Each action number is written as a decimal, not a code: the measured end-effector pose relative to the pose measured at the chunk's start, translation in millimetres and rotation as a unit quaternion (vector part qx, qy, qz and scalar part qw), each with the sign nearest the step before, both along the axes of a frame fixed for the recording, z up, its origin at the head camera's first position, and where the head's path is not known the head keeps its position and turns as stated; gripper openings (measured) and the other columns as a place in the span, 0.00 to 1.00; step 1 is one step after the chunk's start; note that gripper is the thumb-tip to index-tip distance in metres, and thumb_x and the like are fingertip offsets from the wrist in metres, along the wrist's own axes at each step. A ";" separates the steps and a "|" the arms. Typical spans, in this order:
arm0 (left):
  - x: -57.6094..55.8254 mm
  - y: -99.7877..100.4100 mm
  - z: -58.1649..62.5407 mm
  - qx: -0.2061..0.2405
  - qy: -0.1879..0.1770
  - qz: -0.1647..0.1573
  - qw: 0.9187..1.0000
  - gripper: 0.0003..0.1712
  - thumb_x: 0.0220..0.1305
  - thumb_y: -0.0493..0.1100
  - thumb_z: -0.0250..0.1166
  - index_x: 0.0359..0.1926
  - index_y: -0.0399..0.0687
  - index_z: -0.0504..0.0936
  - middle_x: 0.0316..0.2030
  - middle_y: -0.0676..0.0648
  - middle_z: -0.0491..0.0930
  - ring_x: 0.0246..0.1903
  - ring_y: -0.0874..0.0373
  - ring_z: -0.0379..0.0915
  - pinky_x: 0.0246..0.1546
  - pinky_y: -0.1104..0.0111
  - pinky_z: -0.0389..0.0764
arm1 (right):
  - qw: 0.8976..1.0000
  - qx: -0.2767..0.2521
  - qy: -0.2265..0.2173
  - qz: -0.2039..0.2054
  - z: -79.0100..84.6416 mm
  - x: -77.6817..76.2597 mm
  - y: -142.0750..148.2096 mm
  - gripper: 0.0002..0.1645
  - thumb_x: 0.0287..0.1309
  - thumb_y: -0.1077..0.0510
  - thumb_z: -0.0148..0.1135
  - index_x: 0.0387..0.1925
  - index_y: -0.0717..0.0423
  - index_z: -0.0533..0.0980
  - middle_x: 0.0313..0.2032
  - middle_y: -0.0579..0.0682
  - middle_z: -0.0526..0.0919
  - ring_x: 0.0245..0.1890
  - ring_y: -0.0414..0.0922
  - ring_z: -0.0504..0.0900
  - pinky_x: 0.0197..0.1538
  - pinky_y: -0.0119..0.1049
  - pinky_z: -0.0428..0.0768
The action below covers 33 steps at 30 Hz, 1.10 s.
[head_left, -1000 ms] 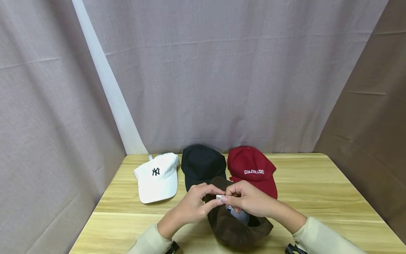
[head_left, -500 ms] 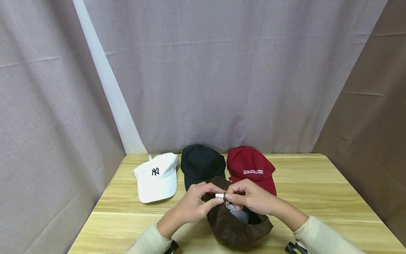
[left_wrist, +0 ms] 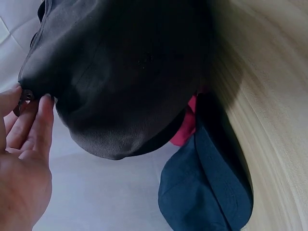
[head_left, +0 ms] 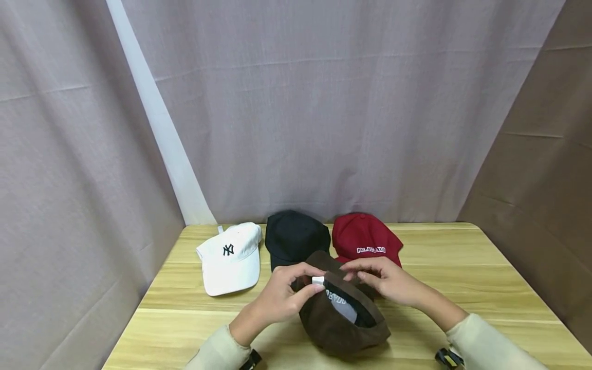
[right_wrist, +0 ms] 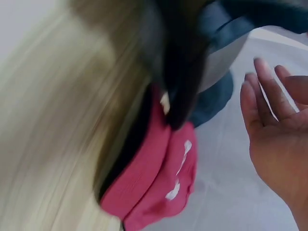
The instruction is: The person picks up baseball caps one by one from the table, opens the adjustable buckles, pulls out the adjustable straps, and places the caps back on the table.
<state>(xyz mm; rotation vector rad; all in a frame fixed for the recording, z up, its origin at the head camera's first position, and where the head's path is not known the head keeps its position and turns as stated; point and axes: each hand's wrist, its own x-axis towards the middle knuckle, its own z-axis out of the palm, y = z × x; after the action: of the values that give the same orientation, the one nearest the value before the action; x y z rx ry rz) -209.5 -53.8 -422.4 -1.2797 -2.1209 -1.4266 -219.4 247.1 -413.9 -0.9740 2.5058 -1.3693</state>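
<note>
A dark brown baseball cap (head_left: 339, 331) is tilted with its opening up, and pale lettering shows on the inside. My left hand (head_left: 282, 295) pinches the cap's edge between thumb and fingers, where a small white tag-like piece (head_left: 318, 280) shows. In the left wrist view, a small metal buckle (left_wrist: 28, 95) sits by the thumb tip. My right hand (head_left: 393, 280) hovers at the cap's far right side with its fingers loosely extended. The right wrist view shows that hand's fingers (right_wrist: 272, 91) apart from the cap and holding nothing.
Along the back of the wooden table (head_left: 462, 288) lie a white cap (head_left: 233, 262) with a dark NY logo, a black cap (head_left: 296, 236) and a red cap (head_left: 365, 239) lettered COLORADO. The brown cap overlaps the black and red ones. Grey curtain (head_left: 300, 128) hangs behind.
My right hand has let go of the small white piece and moved right, its fingers opening. The brown cap has shifted slightly left, showing more of its inside. My left hand keeps its pinch.
</note>
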 end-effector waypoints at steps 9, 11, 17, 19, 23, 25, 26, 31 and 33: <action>-1.8 1.0 0.3 0.050 -0.004 -0.025 0.998 0.09 0.70 0.33 0.70 0.50 0.40 0.87 0.43 0.39 0.92 0.31 0.62 0.85 0.33 0.71 0.87 | 0.951 0.215 0.219 0.030 -19.2 9.2 11.8 0.41 0.66 0.36 0.71 0.77 0.29 0.69 0.76 0.43 0.74 0.75 0.48 0.75 0.69 0.52 0.80; -2.7 1.2 1.3 0.061 -0.005 -0.034 0.998 0.10 0.70 0.32 0.70 0.50 0.38 0.86 0.45 0.37 0.92 0.30 0.58 0.87 0.31 0.72 0.85 | 0.950 0.221 0.212 0.051 -20.2 9.8 11.4 0.46 0.62 0.28 0.69 0.78 0.27 0.66 0.77 0.40 0.72 0.76 0.46 0.72 0.70 0.51 0.80; -4.0 2.0 4.3 0.071 -0.011 -0.045 0.996 0.11 0.70 0.30 0.69 0.52 0.38 0.85 0.48 0.35 0.91 0.30 0.53 0.89 0.29 0.72 0.84 | 0.948 0.283 0.142 0.044 -22.5 15.4 15.7 0.54 0.59 0.42 0.76 0.82 0.37 0.61 0.81 0.46 0.65 0.79 0.51 0.68 0.74 0.53 0.77; -3.4 1.7 4.5 0.072 -0.014 -0.044 0.996 0.11 0.70 0.30 0.69 0.52 0.38 0.85 0.49 0.35 0.91 0.31 0.53 0.89 0.29 0.71 0.85 | 0.935 0.317 0.152 0.035 -25.3 17.0 15.9 0.51 0.61 0.46 0.75 0.82 0.40 0.63 0.81 0.51 0.66 0.78 0.56 0.69 0.73 0.57 0.76; -1.6 0.6 2.7 0.071 -0.026 -0.039 0.996 0.12 0.71 0.31 0.69 0.53 0.39 0.86 0.49 0.36 0.91 0.31 0.53 0.89 0.29 0.71 0.85 | 0.914 0.337 0.225 0.036 -35.2 16.5 12.4 0.39 0.66 0.52 0.71 0.77 0.41 0.72 0.76 0.58 0.74 0.74 0.62 0.75 0.70 0.58 0.79; -0.9 -0.2 1.0 0.073 -0.030 -0.037 0.996 0.12 0.71 0.31 0.68 0.53 0.39 0.86 0.49 0.36 0.91 0.30 0.53 0.89 0.29 0.71 0.85 | 0.910 0.330 0.248 0.034 -40.1 16.9 10.5 0.37 0.66 0.58 0.70 0.75 0.41 0.74 0.74 0.58 0.76 0.72 0.62 0.77 0.67 0.56 0.82; -0.7 -0.7 0.2 0.075 -0.030 -0.035 0.996 0.12 0.71 0.31 0.68 0.53 0.39 0.86 0.49 0.35 0.91 0.30 0.53 0.89 0.28 0.71 0.85 | 0.911 0.326 0.250 0.031 -42.3 17.7 9.7 0.37 0.65 0.60 0.69 0.74 0.41 0.75 0.73 0.57 0.77 0.72 0.61 0.77 0.67 0.54 0.83; -2.3 -3.8 -1.7 0.092 -0.023 -0.004 0.995 0.12 0.71 0.30 0.68 0.53 0.41 0.87 0.48 0.37 0.92 0.32 0.55 0.88 0.31 0.69 0.86 | 0.918 0.264 0.296 0.016 -51.3 20.7 8.9 0.32 0.66 0.58 0.71 0.70 0.44 0.78 0.69 0.52 0.81 0.68 0.53 0.81 0.63 0.46 0.86; -3.6 -5.0 -1.7 0.102 -0.013 0.010 0.995 0.12 0.70 0.30 0.68 0.53 0.42 0.87 0.47 0.38 0.92 0.33 0.55 0.87 0.32 0.69 0.87 | 0.918 0.215 0.334 0.013 -53.4 19.2 9.6 0.24 0.69 0.57 0.69 0.65 0.45 0.81 0.65 0.51 0.84 0.64 0.50 0.84 0.65 0.37 0.85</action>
<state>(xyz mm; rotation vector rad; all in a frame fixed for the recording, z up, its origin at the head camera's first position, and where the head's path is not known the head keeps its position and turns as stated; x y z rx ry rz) -213.1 -58.8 -424.1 -1.1661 -1.9384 -1.6109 -200.2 256.7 -467.3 -1.5395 3.0339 -0.4486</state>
